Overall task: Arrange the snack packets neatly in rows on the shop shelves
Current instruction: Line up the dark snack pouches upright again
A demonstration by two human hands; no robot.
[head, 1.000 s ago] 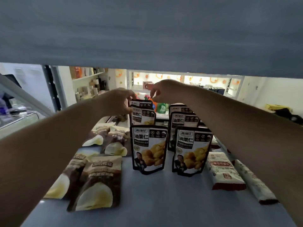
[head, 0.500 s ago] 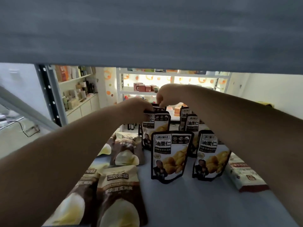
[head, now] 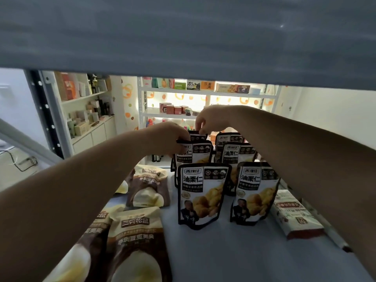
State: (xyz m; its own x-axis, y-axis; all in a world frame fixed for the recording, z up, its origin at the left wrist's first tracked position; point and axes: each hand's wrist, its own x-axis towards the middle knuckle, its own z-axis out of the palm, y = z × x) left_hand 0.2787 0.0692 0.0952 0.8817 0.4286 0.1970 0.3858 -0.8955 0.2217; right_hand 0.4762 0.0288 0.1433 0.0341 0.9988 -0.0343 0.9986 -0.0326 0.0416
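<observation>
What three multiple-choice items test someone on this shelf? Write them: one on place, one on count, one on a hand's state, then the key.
1. Where do the brown packets lie?
A. Left of the standing black packets
B. Right of them
C. Stacked on top of them

2. How many columns do the standing black packets form?
A. One
B. Two
C. Four

3. What is the right hand doing?
A. Hanging open, touching nothing
B. Pinching the top of the rear packet in the left column
C. Lifting a brown packet

Key:
1 A: the brown packets lie flat on the left side, beside the black ones.
2 B: two columns stand side by side, each running front to back.
3 B: its fingertips close on that packet's top edge.
</observation>
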